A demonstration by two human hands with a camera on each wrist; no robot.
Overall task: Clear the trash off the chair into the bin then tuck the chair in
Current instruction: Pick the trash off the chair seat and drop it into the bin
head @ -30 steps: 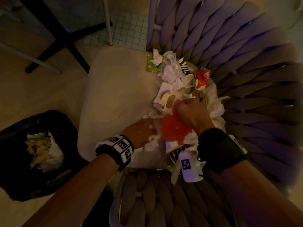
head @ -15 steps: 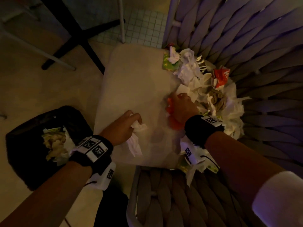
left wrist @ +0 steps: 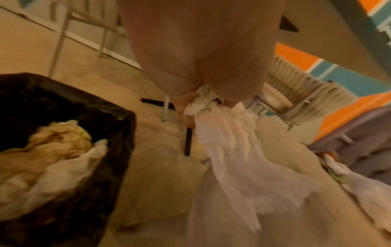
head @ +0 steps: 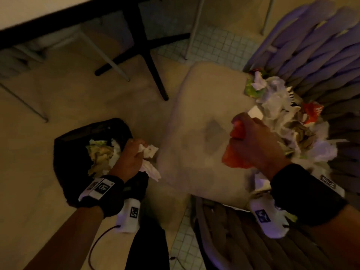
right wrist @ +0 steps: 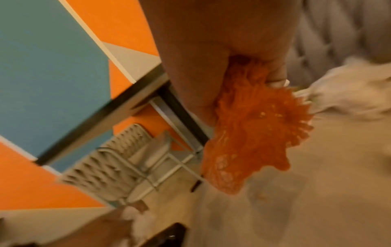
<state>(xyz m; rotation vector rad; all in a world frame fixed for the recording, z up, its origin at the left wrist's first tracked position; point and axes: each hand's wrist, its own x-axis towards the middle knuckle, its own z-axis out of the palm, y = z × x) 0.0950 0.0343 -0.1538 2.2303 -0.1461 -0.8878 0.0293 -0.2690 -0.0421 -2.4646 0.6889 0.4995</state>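
Note:
A woven chair [head: 321,41] with a beige seat cushion [head: 204,106] carries a heap of crumpled trash [head: 280,106] against its back. My left hand [head: 130,154] grips a white tissue [head: 149,152] [left wrist: 228,145] at the right rim of the black-lined bin [head: 78,137] [left wrist: 118,127], left of the cushion. My right hand [head: 253,139] holds a crumpled orange mesh wrapper [head: 235,154] [right wrist: 249,133] above the cushion, beside the heap.
Paper trash [head: 101,154] lies inside the bin. A table's black legs [head: 148,61] and grey chair legs [head: 109,55] stand on the floor beyond the cushion. A second woven chair [head: 243,240] sits below my right wrist.
My left hand lifted the tissue off the cushion and carried it left to the bin's rim. My right hand closed on the orange wrapper and drew it off the heap.

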